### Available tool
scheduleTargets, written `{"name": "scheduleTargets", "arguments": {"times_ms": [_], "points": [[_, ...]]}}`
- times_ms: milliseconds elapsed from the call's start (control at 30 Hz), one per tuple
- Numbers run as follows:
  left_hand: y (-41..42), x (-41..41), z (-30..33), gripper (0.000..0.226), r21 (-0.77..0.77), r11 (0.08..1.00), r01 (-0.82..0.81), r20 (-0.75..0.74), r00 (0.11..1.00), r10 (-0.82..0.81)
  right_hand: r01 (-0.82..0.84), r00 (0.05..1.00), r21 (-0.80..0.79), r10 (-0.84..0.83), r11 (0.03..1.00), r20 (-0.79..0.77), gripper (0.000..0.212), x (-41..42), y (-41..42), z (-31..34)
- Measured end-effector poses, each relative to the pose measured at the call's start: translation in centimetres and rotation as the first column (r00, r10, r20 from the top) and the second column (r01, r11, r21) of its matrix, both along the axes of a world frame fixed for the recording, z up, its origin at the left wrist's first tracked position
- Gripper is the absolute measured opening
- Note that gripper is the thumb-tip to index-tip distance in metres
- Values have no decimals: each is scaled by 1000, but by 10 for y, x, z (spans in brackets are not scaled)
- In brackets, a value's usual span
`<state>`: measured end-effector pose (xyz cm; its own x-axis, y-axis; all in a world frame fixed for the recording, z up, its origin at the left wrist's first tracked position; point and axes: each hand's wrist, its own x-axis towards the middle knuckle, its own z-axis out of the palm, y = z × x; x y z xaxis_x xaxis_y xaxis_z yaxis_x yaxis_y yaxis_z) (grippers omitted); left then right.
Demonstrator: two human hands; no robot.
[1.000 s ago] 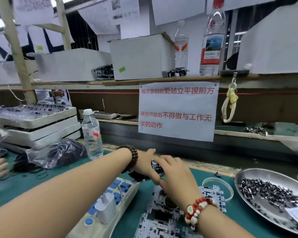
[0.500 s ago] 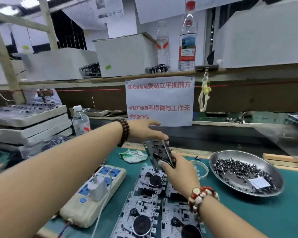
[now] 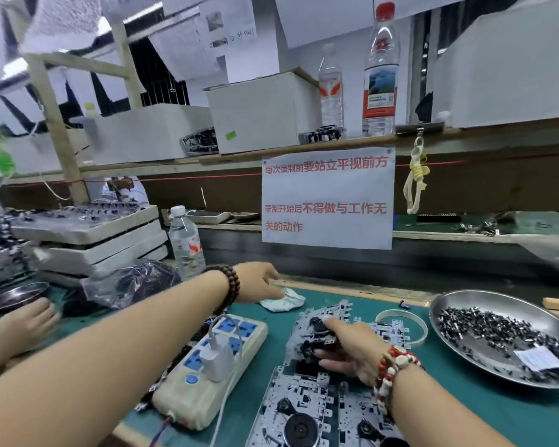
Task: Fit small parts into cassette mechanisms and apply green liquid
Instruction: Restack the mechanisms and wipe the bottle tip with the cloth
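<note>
Half a second ago the right hand (image 3: 349, 345) held a cassette mechanism (image 3: 320, 330) tilted up in the air; it has now brought it down onto the row of mechanisms (image 3: 304, 401) on the green mat (image 3: 484, 411), while the left hand (image 3: 259, 280) has dropped to the crumpled white cloth (image 3: 284, 301) near the mat's far edge.

Going left to right: a small dark dish (image 3: 17, 295) sits at the left edge, its contents not discernible. The left hand's fingers reach loosely, touching the cloth; whether they pinch it I cannot tell. The cloth looks faintly green, probably for the liquid. The right hand's fingers curl round the mechanism's near side, likely steadying it as it settles. A clear ring-shaped lid (image 3: 400, 324) lies just beside it. The metal tray (image 3: 449, 304) at the right edge holds a heap of small dark parts (image 3: 484, 330) and a white slip, within easy reach for fitting.
</note>
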<state>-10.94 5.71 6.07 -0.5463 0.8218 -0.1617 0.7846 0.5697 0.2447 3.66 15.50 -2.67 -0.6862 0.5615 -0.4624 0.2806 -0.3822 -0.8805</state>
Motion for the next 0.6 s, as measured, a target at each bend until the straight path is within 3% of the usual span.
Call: {"name": "scheduleTargets", "arguments": {"times_ms": [100,133,167,200,267,333,400,500,600], "points": [[11,13,-23,55,-85,993,81,12,997,-80,-72,989,141,52,987,139,33,4,3,6],[15,16,-28,54,-101,989,107,21,994,-105,-120,971,270,56,955,231,33,5,5,8],[17,16,-30,52,-111,987,119,25,993,-117,-234,925,451,55,861,375,36,9,8,10],[17,13,-28,51,-111,988,110,9,994,-110,-390,849,600,21,698,527,39,12,11,13],[13,-6,-18,48,-102,994,24,-105,994,-35,-600,723,694,-102,399,684,42,18,14,21],[5,-35,-10,45,-67,991,-113,-255,962,92,-630,704,729,-198,269,682,43,19,14,30],[-4,-60,-13,45,-60,974,-219,-348,919,185,-591,755,781,-202,201,624,42,15,8,39],[-11,-81,-37,62,-169,928,-332,-300,914,273,-532,840,840,-57,106,539,37,-6,-5,41],[-15,-92,-60,78,-257,898,-359,-208,927,311,-448,891,890,121,85,438,38,-32,-18,35]]}}
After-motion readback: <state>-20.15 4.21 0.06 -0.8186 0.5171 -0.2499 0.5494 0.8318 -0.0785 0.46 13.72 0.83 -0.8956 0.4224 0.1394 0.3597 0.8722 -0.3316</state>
